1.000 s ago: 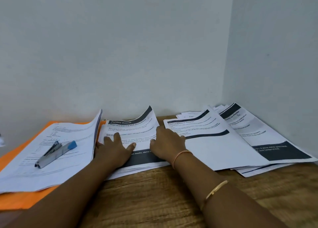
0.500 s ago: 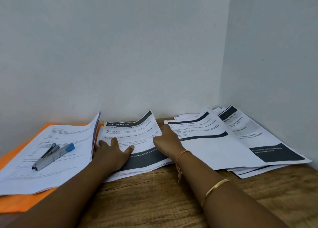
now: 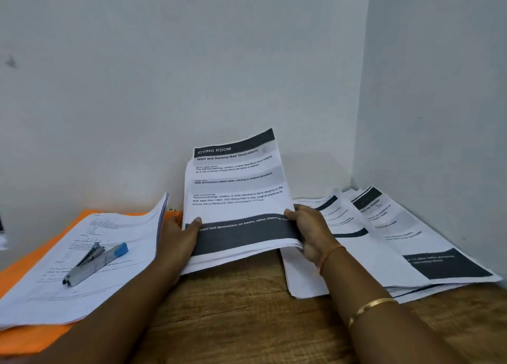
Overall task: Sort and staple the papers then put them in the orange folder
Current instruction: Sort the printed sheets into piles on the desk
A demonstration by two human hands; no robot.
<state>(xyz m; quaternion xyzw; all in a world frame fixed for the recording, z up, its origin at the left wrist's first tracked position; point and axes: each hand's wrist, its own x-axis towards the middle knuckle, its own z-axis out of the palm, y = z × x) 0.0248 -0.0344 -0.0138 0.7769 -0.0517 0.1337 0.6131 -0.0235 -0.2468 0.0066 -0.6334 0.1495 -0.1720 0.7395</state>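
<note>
Here, left hand (image 3: 178, 240) and right hand (image 3: 315, 232) tight around 2 side edges of paper stack (image 3: 236, 188).

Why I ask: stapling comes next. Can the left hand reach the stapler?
Probably, once freed: the left hand grips the Living Room sheets, but the stapler lies uncovered close beside it.

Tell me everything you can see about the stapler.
The stapler is slim, grey metal with a blue plastic end. It lies flat at the left on a stack of printed papers atop the orange folder, blue end pointing back and right. Only the papers touch it.
</note>
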